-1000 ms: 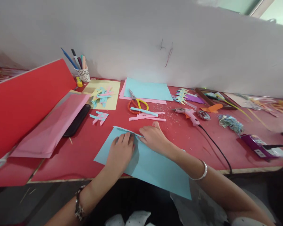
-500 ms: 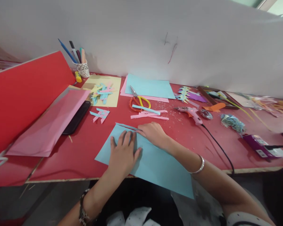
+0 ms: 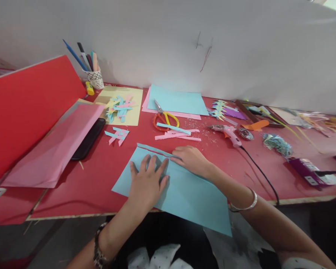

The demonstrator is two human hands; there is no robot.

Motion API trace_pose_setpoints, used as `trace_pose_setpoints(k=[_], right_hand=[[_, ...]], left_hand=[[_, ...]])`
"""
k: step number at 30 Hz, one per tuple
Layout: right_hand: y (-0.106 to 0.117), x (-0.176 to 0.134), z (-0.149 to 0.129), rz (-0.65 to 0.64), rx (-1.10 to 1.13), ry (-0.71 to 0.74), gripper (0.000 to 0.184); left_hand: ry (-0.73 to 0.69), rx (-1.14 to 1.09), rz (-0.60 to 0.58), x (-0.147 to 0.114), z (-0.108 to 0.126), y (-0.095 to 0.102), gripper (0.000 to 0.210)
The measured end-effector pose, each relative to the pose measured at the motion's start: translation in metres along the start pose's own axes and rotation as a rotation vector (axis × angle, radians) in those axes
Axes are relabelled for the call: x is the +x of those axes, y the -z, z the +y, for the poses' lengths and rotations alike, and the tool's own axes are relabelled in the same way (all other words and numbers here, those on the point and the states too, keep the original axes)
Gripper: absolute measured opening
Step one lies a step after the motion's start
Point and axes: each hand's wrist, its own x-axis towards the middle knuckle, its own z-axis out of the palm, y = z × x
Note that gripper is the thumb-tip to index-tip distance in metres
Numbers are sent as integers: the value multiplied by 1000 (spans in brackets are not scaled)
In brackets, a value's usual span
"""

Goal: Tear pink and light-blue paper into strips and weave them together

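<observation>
The sheet (image 3: 196, 200) lies on the worktop (image 3: 92, 194), overhanging its near edge. Its partly parted strip (image 3: 151, 149) runs lengthwise along the far edge, leftward from the right hand (image 3: 192, 160), whose grip pinches it; the left hand (image 3: 146, 183) rests spread on the sheet, grasping nothing.

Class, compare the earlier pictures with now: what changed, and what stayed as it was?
The right hand has moved rightward along the far edge of the blue paper sheet, still gripping the narrow strip there. More of this strip now shows parted from the sheet. The left hand, curled by that edge at first, now lies spread on the sheet. Scissors and hot glue gun stayed put.
</observation>
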Motion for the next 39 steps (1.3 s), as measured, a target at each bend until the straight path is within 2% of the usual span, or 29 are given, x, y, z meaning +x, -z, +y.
trace_pose_setpoints(k=[7,20,27,33,39], right_hand=[[-3,1,-3,20,21,-61,32],[0,-2,-8,42,52,-134,33],[11,3,-4,-1,132,-78,36],[12,13,2,-46,232,22,32],[11,16,5,-71,257,10,31]], left_hand=[[-10,35,-24,2,2,0,41],[-21,55,9,0,1,1,40],[-131,54,-28,10,13,4,38],[-88,14,-9,9,21,3,41],[-72,-5,-24,7,22,1,48]])
